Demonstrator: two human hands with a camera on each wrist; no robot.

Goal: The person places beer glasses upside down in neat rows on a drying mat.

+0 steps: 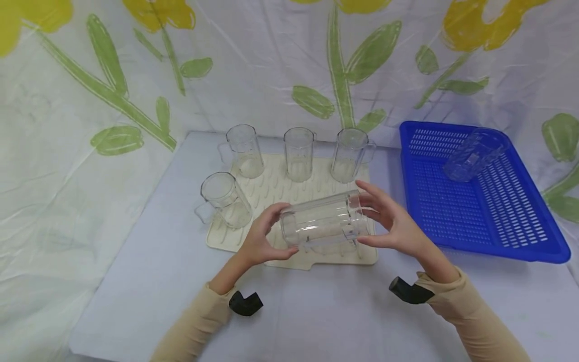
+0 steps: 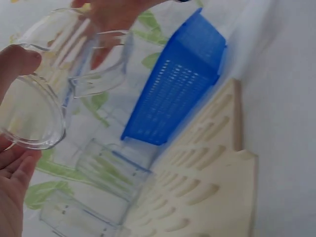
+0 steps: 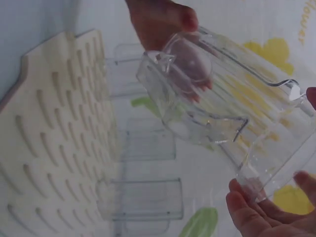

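Note:
Both hands hold a clear mug on its side above the cream drying mat. The left hand grips one end, thumb below and fingers above. Around the other end, the right hand has its thumb and fingers spread on opposite sides. In the right wrist view the mug's handle faces the mat side. Three more clear mugs stand upright along the mat's back: a left one, a middle one and a right one. Another mug stands at the mat's left edge.
A blue plastic basket stands right of the mat, with one clear patterned glass leaning inside it. A white cloth covers the table. Behind hangs a white sheet with yellow flowers and green leaves.

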